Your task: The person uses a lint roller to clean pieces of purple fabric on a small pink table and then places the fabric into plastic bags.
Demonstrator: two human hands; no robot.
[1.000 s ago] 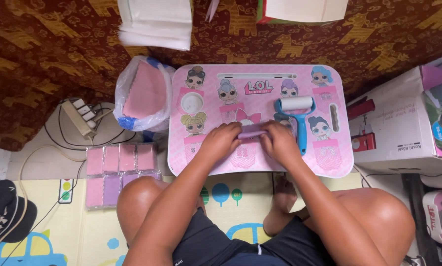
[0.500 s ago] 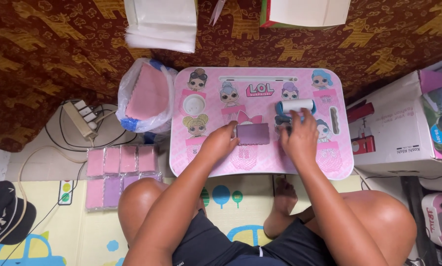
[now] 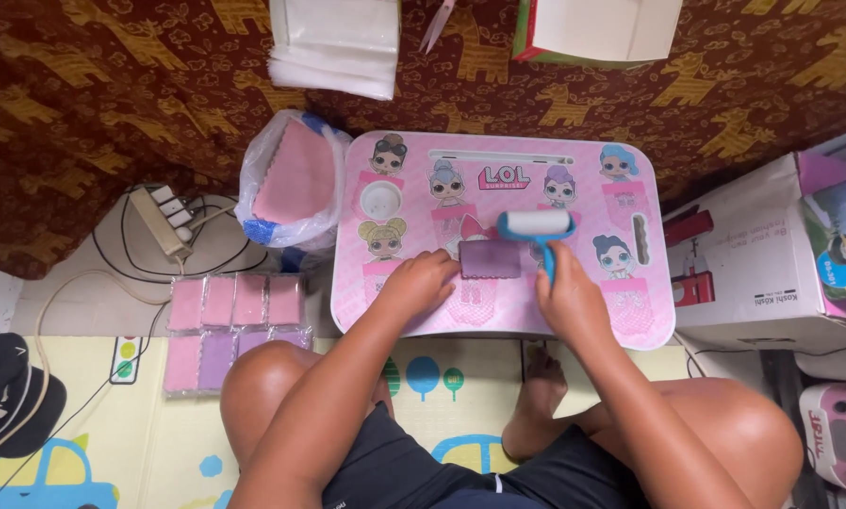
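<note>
Two bare hands are working over a small pink desk (image 3: 630,325) in the middle of the frame. At far left a dark cap (image 3: 3,396) is lying on the play mat, and a white power strip (image 3: 164,221) is sitting above a grid of pink and purple pads (image 3: 229,330). Just left of the desk, a clear plastic bag (image 3: 291,179) is holding pink pads. The left hand (image 3: 423,281) is resting on the desk with its fingers curled and pressing against the left edge of a purple pad (image 3: 491,258), which is lying flat at the desk's centre. The right hand (image 3: 569,300) is gripping the blue handle of a lint roller (image 3: 536,226), fingers wrapped around it, with the white roll sitting just above the pad's upper right edge. At right a white cardboard box (image 3: 753,273) is standing beside the desk.
</note>
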